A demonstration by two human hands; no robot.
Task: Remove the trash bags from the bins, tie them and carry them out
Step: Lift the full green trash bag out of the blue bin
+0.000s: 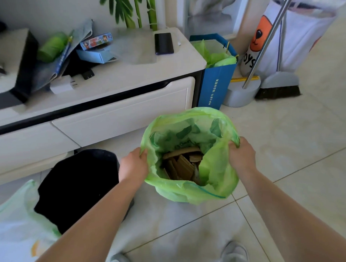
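Note:
A green trash bag (215, 180) stands open on the tiled floor in the middle of the head view, with brown cardboard scraps (184, 164) inside. My left hand (133, 165) grips its left rim and my right hand (241, 156) grips its right rim, holding the mouth wide. To the left of the bag stands a black bin (78, 185) with no liner visible in it. A second pale green bag (18, 224), filled and whitish, lies at the lower left beside the bin.
A low white cabinet (118, 105) with drawers runs behind the bin, with a phone (163, 43), boxes and chargers on top. A blue gift bag (215, 84), a bucket (241, 95), a broom (278, 88) and a white toy sack (294, 38) stand at the back right. My shoes (234, 253) show at the bottom.

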